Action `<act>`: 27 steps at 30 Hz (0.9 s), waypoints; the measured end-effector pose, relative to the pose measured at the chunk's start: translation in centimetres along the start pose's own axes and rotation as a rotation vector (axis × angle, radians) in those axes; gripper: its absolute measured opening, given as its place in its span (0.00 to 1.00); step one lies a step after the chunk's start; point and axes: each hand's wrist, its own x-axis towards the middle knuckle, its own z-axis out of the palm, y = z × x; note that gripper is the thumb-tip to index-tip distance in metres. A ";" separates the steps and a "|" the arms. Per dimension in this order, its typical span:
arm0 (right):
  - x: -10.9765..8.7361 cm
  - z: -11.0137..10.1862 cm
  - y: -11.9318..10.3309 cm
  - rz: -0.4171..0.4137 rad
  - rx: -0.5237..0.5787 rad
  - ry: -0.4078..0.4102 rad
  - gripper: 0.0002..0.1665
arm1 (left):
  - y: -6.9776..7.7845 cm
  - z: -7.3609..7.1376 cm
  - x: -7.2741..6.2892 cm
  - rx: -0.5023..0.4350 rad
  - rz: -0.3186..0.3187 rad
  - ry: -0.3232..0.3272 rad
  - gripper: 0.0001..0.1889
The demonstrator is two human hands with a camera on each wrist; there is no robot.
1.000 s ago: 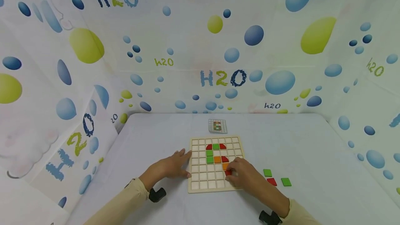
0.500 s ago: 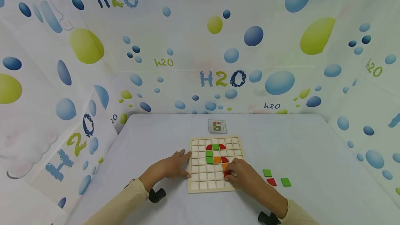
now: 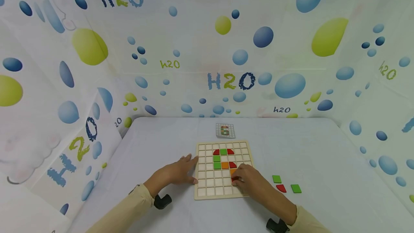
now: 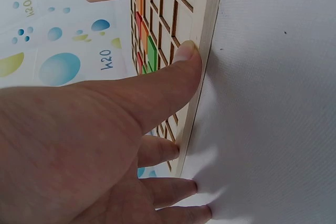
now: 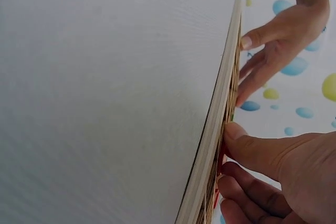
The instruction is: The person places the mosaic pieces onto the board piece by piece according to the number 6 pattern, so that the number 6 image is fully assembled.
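Note:
A wooden grid board (image 3: 202, 191) lies on the white table, with red, green and orange tiles set in several of its cells. My left hand (image 3: 179, 171) rests at the board's left edge, fingers spread, its thumb (image 4: 186, 53) on the rim. Over the board's right part, my right hand (image 3: 252, 181) pinches a red tile (image 5: 223, 151) between thumb and fingers, low at the grid. Just above that tile is an orange tile (image 3: 232, 171), partly covered by the fingers. Most of the red tile is hidden by the hand.
Behind the board lies a small gridded card (image 3: 225, 131) printed with a coloured figure. Right of the board are a green tile (image 3: 276, 179), a loose red rounded tile (image 3: 281, 188) and another green tile (image 3: 295, 188). A patterned cloth (image 3: 194, 39) hangs behind the table.
The right hand has shifted slightly left over the board, and its fingers cover more of the red tile now. The left hand has stayed in place.

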 end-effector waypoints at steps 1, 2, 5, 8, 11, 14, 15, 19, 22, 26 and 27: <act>0.0 0.0 0.0 0.000 0.002 -0.003 0.08 | 0.0 0.0 0.0 -0.003 0.000 -0.001 0.49; 0.0 0.0 0.0 0.003 0.003 -0.008 0.08 | 0.0 -0.1 0.0 -0.006 0.001 -0.003 0.49; 0.1 -0.1 0.0 0.004 -0.010 -0.015 0.08 | 0.0 -0.1 0.0 -0.009 0.002 -0.008 0.49; 0.2 -0.1 0.0 -0.003 -0.030 -0.019 0.09 | 0.1 -0.2 0.0 -0.010 -0.002 -0.011 0.49; 0.1 -0.2 0.1 -0.011 -0.039 -0.013 0.10 | 0.2 -0.3 0.0 -0.005 -0.004 -0.011 0.49; 0.0 -0.3 0.1 -0.007 -0.038 0.000 0.11 | 0.2 -0.3 0.0 0.000 -0.004 -0.009 0.49; -0.1 -0.3 0.1 0.001 -0.033 0.003 0.11 | 0.2 -0.2 0.0 0.002 -0.003 -0.008 0.49; -0.5 -1.1 0.4 0.062 0.000 0.016 0.12 | 0.1 -0.2 0.0 0.001 -0.002 -0.010 0.49; -1.0 -2.2 1.0 0.104 0.033 0.039 0.11 | 0.1 -0.1 0.1 -0.004 -0.003 -0.011 0.49; -2.0 -3.9 2.7 0.083 0.019 0.108 0.12 | 0.2 -0.2 0.0 -0.009 -0.007 -0.011 0.50; -2.3 -4.2 3.2 0.081 0.008 0.124 0.13 | 0.2 -0.3 0.0 -0.010 -0.008 -0.012 0.50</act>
